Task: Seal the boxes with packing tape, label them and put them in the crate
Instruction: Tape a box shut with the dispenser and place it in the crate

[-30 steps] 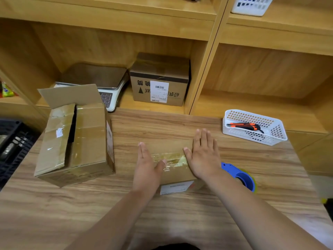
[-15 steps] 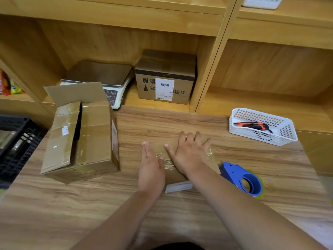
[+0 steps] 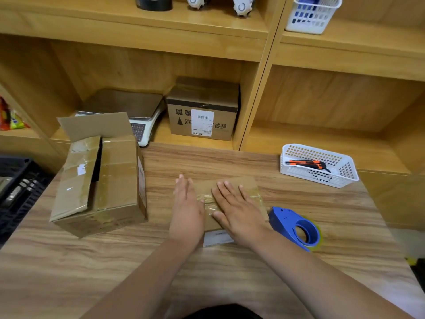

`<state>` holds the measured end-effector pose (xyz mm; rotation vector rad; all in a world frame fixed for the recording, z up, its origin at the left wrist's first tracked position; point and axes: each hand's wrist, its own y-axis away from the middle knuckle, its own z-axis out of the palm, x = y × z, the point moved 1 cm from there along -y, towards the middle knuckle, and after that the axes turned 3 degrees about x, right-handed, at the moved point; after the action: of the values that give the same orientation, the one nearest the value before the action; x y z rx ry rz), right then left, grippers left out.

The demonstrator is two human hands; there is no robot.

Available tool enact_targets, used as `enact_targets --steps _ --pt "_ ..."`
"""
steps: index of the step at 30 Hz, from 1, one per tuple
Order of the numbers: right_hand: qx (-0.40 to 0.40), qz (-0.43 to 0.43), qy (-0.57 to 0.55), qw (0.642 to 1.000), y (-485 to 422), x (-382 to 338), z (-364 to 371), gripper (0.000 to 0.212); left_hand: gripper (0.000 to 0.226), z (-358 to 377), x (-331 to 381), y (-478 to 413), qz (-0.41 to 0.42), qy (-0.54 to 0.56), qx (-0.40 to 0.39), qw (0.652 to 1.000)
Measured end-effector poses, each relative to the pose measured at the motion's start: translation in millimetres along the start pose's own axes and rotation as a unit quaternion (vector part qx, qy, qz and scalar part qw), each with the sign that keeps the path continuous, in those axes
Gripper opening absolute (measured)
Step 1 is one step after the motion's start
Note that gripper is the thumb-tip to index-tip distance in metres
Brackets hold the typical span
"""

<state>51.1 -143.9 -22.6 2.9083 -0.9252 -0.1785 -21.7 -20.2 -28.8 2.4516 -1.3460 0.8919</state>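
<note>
Pressing tape down: left hand (image 3: pixel 187 212) lies flat at the left edge of the small box (image 3: pixel 234 184), right hand (image 3: pixel 236 212) flat on top over the clear tape (image 3: pixel 256 196). Both have straight fingers and grasp nothing. Box sits mid-surface (image 3: pixel 92 272), dispenser (image 3: pixel 296 226) just right of it. Sealing step, probably nearly done. Next probably needs both hands to grip the box and carry it left to the crate (image 3: pixel 16 180). Big box (image 3: pixel 110 180) looks unsealed.

Warm even light, soft shadows, wide-angle bowing at edges, slight blur
</note>
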Motion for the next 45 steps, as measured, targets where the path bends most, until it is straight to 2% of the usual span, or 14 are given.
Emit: enact_targets --steps 2,4,6,10,15,19,24,30,33,35,39,45 --pt "0.026 -0.027 0.027 0.999 6.2 4.6 5.3 0.088 0.051 -3.1 4.2 5.2 0.142 -0.118 0.003 0.983" --pt "0.022 -0.018 0.039 0.999 9.9 9.7 6.3 0.076 0.044 -2.0 6.6 14.9 0.228 -0.168 -0.027 0.959" --pt "0.007 -0.032 0.031 0.999 11.6 14.8 9.2 0.072 0.048 -1.4 1.9 23.1 0.238 -0.187 -0.063 0.951" --pt "0.02 -0.084 0.045 0.995 11.1 27.2 7.7 0.069 0.062 -0.4 -16.6 24.1 0.272 -0.24 -0.084 0.928" --pt "0.034 -0.087 0.112 0.989 17.2 42.1 7.8 0.066 0.069 -6.0 -26.0 16.9 0.292 -0.249 -0.119 0.916" --pt "0.057 -0.075 0.126 0.988 23.7 48.6 5.9 0.061 0.067 -7.1 -30.8 16.4 0.301 -0.241 -0.094 0.918" --pt "0.1 -0.042 0.112 0.988 34.5 63.0 4.3 0.054 0.07 -11.1 -45.6 16.3 0.297 -0.21 -0.074 0.929" --pt "0.125 -0.013 0.083 0.989 41.9 70.4 5.8 0.048 0.064 -9.4 -53.9 19.6 0.316 -0.186 -0.028 0.93" --pt "0.171 0.023 0.051 0.984 38.5 55.2 0.9 0.055 0.064 -7.3 -52.1 20.9 0.29 -0.174 -0.028 0.941" --pt "0.184 0.038 0.047 0.981 29.5 33.8 -5.4 0.052 0.068 -5.3 -50.8 20.1 0.272 -0.177 -0.045 0.945" --pt "0.085 0.007 0.082 0.993 13.4 -3.8 3.9 0.062 0.073 -0.6 -51.1 18.6 0.256 -0.201 -0.067 0.943" --pt "0.067 0.061 0.093 0.992 21.8 26.5 9.0 0.06 0.076 -4.3 -53.9 16.3 0.262 -0.237 -0.098 0.93"
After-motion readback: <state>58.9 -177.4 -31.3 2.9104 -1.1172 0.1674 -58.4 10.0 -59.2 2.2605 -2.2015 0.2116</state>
